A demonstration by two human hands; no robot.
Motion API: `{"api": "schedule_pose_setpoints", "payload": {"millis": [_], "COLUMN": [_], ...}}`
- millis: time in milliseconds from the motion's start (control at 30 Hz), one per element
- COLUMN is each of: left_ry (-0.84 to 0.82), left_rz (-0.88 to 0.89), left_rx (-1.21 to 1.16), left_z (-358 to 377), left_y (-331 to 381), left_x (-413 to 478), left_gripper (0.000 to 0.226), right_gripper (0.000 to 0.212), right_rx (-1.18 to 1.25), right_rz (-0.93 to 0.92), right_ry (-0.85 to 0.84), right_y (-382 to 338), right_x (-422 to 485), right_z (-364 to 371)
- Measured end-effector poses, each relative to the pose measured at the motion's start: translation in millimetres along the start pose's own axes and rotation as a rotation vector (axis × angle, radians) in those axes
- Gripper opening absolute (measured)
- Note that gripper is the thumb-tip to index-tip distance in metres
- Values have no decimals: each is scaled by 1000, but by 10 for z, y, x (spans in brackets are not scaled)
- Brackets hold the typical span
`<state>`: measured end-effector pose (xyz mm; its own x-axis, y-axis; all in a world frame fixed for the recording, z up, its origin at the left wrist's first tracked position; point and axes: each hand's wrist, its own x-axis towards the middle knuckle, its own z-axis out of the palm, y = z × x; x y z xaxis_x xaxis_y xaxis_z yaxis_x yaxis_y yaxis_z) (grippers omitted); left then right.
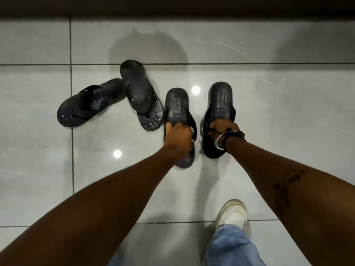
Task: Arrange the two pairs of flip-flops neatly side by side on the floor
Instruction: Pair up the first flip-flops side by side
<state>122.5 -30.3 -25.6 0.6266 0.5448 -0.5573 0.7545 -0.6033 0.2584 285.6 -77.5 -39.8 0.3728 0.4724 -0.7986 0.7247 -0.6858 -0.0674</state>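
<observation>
Two pairs of dark flip-flops lie on the pale tiled floor (288, 112). My left hand (179, 134) grips the strap of a plain dark flip-flop (176, 104), heel pointing away from me. My right hand (221, 127) grips the strap of its mate (221, 100), a little to the right and roughly parallel. Left of them lie two patterned flip-flops: one (141, 93) slanted, its toe end close to the left-held one, and the other (90, 103) farther left, angled across it. Their heels nearly touch.
My white shoe (232, 214) and blue trouser leg (232, 248) stand at the lower right. A dark wall base (172, 6) runs along the top of the view. Bracelets circle my right wrist (228, 139).
</observation>
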Motion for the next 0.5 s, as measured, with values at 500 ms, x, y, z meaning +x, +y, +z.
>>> {"api": "schedule_pose_setpoints", "payload": {"millis": [500], "left_ry": [137], "left_rz": [86], "left_rx": [36], "left_z": [237], "left_y": [298], "left_x": [382], "left_gripper": [22], "right_gripper": [33], "right_rx": [-161], "right_rz": [-171], "right_ry": [150], "right_y": [420], "right_x": [-85], "right_z": [70]}}
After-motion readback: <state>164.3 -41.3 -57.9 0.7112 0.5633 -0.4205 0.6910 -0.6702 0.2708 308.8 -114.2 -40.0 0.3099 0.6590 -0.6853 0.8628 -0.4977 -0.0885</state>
